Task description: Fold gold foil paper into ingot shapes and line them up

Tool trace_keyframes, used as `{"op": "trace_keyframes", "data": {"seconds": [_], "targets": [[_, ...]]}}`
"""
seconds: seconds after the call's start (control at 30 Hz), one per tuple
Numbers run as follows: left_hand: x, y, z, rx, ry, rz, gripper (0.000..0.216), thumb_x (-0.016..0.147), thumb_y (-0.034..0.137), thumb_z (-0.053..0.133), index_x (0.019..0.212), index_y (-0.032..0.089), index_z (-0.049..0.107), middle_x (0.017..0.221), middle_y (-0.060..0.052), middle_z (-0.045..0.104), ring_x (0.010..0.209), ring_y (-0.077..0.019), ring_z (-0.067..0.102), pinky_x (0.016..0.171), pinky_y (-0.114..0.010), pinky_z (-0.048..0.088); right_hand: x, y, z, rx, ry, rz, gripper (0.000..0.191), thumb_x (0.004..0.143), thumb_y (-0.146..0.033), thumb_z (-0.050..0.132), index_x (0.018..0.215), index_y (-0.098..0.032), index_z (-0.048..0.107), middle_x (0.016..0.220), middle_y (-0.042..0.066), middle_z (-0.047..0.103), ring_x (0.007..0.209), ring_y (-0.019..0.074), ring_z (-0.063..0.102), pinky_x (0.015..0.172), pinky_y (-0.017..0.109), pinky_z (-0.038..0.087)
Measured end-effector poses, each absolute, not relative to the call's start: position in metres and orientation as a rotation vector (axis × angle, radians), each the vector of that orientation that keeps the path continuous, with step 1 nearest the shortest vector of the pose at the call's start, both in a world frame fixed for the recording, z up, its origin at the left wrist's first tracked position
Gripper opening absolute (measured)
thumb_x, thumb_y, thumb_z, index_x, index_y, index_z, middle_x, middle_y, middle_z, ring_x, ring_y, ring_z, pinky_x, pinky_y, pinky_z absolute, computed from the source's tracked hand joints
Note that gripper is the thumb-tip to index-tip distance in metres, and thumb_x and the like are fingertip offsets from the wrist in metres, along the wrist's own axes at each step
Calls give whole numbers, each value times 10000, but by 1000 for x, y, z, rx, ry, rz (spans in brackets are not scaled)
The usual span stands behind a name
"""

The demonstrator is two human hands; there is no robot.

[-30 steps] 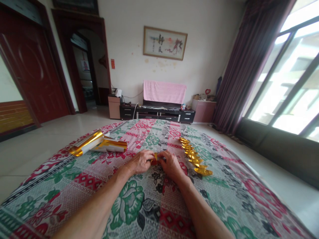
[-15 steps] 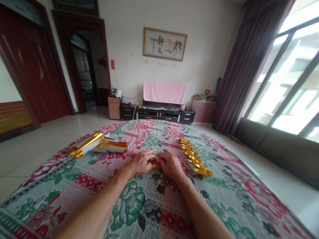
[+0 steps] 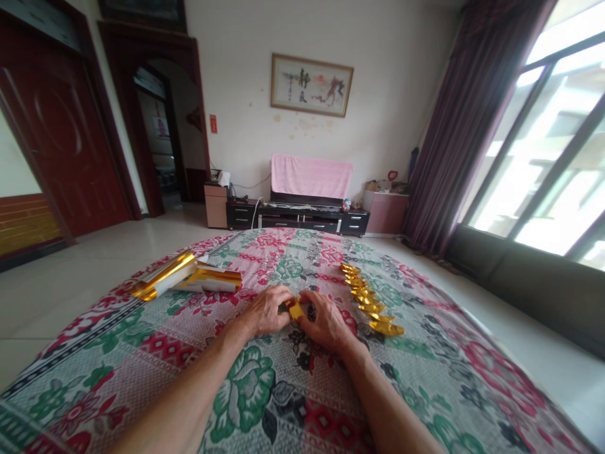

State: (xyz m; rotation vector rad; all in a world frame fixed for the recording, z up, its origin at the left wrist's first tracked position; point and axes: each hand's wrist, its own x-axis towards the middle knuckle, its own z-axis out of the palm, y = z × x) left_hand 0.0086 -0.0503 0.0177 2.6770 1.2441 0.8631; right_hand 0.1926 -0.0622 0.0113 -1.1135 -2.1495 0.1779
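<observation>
A small piece of gold foil paper [image 3: 295, 309], partly folded, is held between both hands just above the flowered cloth. My left hand [image 3: 271, 310] is closed on its left end, fingers curled. On the other side my right hand [image 3: 324, 320] pinches the paper between thumb and fingers. The fingers cover part of the paper, so its full shape is hidden. To the right of my right hand lies a row of several folded gold paper ingots [image 3: 371, 308], the nearest one [image 3: 387, 328] lying crosswise.
Loosely rolled gold foil sheets [image 3: 212, 279] lie at the table's left. The patterned tablecloth [image 3: 416, 391] covers the round table. Beyond it stand a low black TV cabinet [image 3: 302, 221] and a pink cloth [image 3: 312, 174] over a screen. A window [image 3: 558, 157] is at the right.
The gold paper has turned between my hands and shows more of its face. My right thumb and fingers have shifted on it. The rolls and the row have not moved.
</observation>
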Motion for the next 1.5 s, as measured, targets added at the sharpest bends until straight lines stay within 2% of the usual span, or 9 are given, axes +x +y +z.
{"op": "trace_keyframes", "data": {"seconds": [0.2, 0.37, 0.57, 0.73, 0.83, 0.93, 1.0, 1.2, 1.5], "targets": [[8, -51, 18, 2664, 1306, 863, 214, 684, 189, 556, 877, 179, 649, 928, -53, 575, 896, -179, 536, 831, -288, 437, 195, -58, 11, -1095, -2136, 223, 413, 680, -92, 492, 1085, -177, 497, 1019, 66, 598, 928, 183, 544, 840, 300, 404], [10, -51, 16, 2665, 1348, 892, 155, 740, 244, 538, 822, 192, 659, 851, -42, 571, 839, -166, 541, 778, -277, 439, 194, -56, 11, -1129, -2047, 167, 474, 661, -103, 502, 1129, -171, 474, 1081, 88, 560, 970, 192, 526, 846, 308, 409], [12, -48, 12, 2665, 1365, 929, 146, 739, 260, 554, 817, 199, 661, 835, -42, 574, 829, -163, 537, 774, -275, 432, 195, -58, 10, -1372, -1967, 101, 370, 695, -182, 526, 1065, -181, 521, 796, 26, 613, 748, 173, 551, 702, 287, 401], [16, -52, 15, 2678, 1414, 933, 127, 747, 264, 552, 796, 184, 638, 809, -45, 577, 821, -168, 537, 753, -277, 428, 194, -63, 15, -1277, -2031, 115, 315, 732, -247, 542, 1042, -189, 535, 843, 23, 623, 803, 167, 545, 728, 271, 377], [19, -54, 16, 2644, 1462, 966, 173, 728, 257, 572, 879, 181, 609, 832, -45, 588, 834, -178, 535, 762, -288, 430, 195, -67, 18, -1261, -2086, 107, 269, 722, -291, 570, 970, -187, 574, 839, 32, 608, 792, 167, 534, 713, 265, 374], [20, -54, 15, 2605, 1527, 1017, 366, 706, 270, 590, 1055, 167, 548, 883, -58, 587, 862, -198, 530, 780, -313, 435, 197, -69, 19, -1266, -2128, 98, 219, 700, -249, 584, 910, -190, 603, 828, 35, 590, 797, 168, 527, 726, 268, 373], [20, -52, 13, 2615, 1538, 1005, 397, 702, 280, 591, 1080, 162, 551, 907, -72, 576, 887, -210, 523, 798, -326, 434, 197, -69, 18, -1262, -2138, 99, 185, 702, -213, 570, 881, -191, 610, 819, 33, 582, 795, 164, 526, 735, 269, 374], [17, -49, 10, 2670, 1449, 939, 227, 748, 281, 548, 945, 211, 638, 907, -53, 554, 881, -186, 518, 813, -320, 428, 198, -67, 18, -1243, -2122, 91, 202, 709, -166, 532, 902, -187, 589, 825, 29, 589, 788, 161, 528, 715, 255, 375], [23, -57, 17, 2835, 1447, 878, 144, 790, 223, 492, 834, 170, 618, 876, -64, 567, 850, -190, 498, 779, -325, 425, 198, -63, 15, -1248, -2115, 79, 185, 741, -153, 500, 909, -195, 567, 854, 20, 621, 776, 154, 542, 726, 255, 366]]}}
